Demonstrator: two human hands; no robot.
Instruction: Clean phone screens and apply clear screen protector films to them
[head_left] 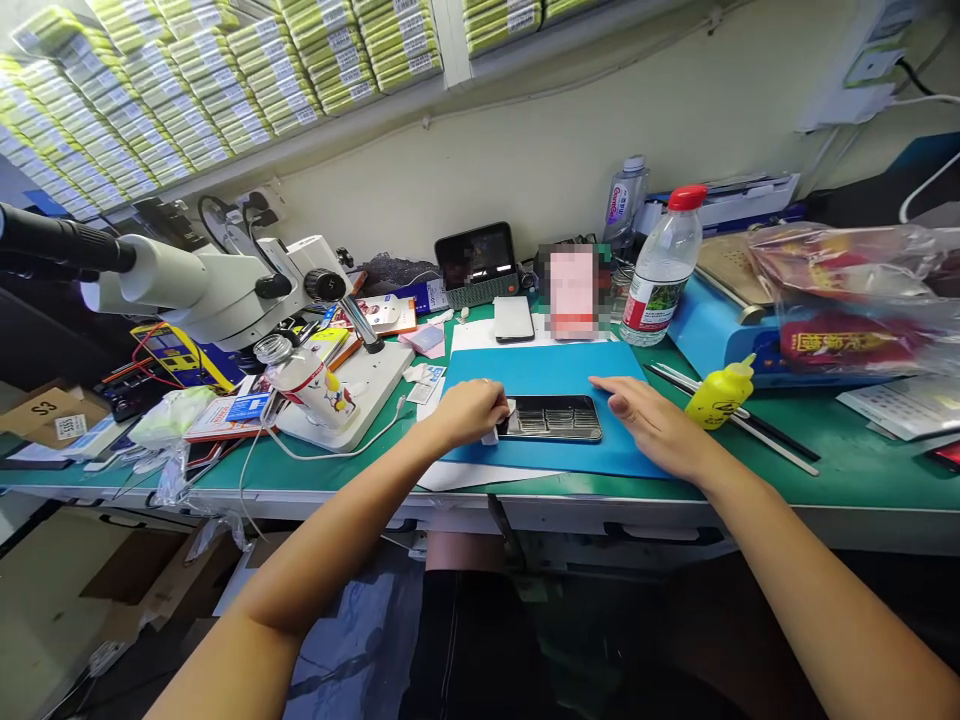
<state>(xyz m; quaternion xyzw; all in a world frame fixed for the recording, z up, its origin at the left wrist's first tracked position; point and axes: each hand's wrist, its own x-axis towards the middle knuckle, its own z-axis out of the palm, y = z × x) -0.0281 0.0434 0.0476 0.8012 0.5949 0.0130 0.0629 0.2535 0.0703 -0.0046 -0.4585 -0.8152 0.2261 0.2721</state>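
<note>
A dark smartphone [559, 417] lies flat on a blue mat [547, 366], its glossy face up with bright reflections across it. My left hand [472, 412] is closed at the phone's left end, pinching a small white wipe [491, 436] that touches the glass there. To the right of the phone, my right hand [652, 425] rests over the mat with fingers stretched out and holds nothing. Beside that hand stands a small yellow squeeze bottle [721, 392], tilted, on the green bench top.
A microscope [210, 290] and a white bottle [311, 385] stand left. A red-capped water bottle [660, 270] is at the back right, beside a blue machine [720, 310]. Thin rods [757, 430] lie right of the mat. A small display [478, 262] sits behind.
</note>
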